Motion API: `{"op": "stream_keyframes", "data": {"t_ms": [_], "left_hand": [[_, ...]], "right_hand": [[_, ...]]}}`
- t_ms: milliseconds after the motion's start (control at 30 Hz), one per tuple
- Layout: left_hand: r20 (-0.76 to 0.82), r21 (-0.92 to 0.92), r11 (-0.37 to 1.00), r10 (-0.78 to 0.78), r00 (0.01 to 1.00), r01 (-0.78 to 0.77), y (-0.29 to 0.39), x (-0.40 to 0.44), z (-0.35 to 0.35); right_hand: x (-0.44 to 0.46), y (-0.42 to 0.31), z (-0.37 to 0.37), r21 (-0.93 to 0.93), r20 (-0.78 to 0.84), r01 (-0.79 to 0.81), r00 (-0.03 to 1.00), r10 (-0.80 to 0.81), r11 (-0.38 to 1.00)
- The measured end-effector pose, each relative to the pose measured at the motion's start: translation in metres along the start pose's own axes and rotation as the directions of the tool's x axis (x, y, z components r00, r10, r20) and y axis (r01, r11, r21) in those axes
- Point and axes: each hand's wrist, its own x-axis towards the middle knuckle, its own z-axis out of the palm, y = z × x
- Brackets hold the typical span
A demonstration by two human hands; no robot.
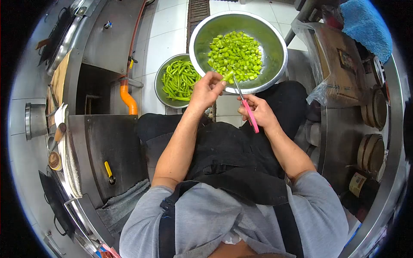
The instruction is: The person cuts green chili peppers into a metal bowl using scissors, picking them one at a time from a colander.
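Observation:
My left hand (208,89) pinches a green chili pepper (228,76) over the near rim of a large metal bowl (195,47). In my right hand (259,112) is a pair of scissors (250,115) with pink handles, its blades pointing up beside the pepper. Whether the blades touch the pepper I cannot tell. Many cut pepper pieces (236,53) lie in the large bowl. To its left, a smaller metal bowl (160,88) holds whole long green peppers (180,79), partly behind my left hand.
Metal cabinets stand on both sides, with an orange pipe (128,99) and a yellow-handled valve (108,170) at left. A plastic-wrapped cardboard box (344,64) and a blue towel (368,28) are at right. A floor drain grate (198,19) runs behind the bowls.

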Motion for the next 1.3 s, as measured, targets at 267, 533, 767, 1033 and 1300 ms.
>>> {"op": "stream_keyframes", "data": {"t_ms": [267,533,767,1033,1300], "left_hand": [[0.163,0.058,0.998,-0.037,0.986,0.028,-0.003,-0.001,0.009],[-0.007,-0.133,0.986,-0.104,0.995,0.102,-0.001,0.005,0.001],[0.047,-0.229,0.967,-0.101,0.994,0.109,0.010,-0.001,0.003],[0.198,-0.188,0.963,-0.155,0.968,0.193,0.014,-0.002,0.009],[0.000,-0.311,0.944,-0.118,0.993,0.112,-0.004,0.011,0.003]], "right_hand": [[-0.001,-0.003,-0.005,0.032,-0.049,-0.060,0.997,0.062,0.998],[0.000,-0.004,-0.002,0.016,-0.063,-0.075,0.995,0.076,0.997],[0.001,0.002,0.000,-0.083,0.022,0.053,0.998,-0.051,0.995],[0.000,-0.007,-0.003,0.016,-0.053,-0.039,0.998,0.040,0.999],[0.003,0.003,-0.005,0.047,-0.060,-0.080,0.995,0.083,0.996]]}}
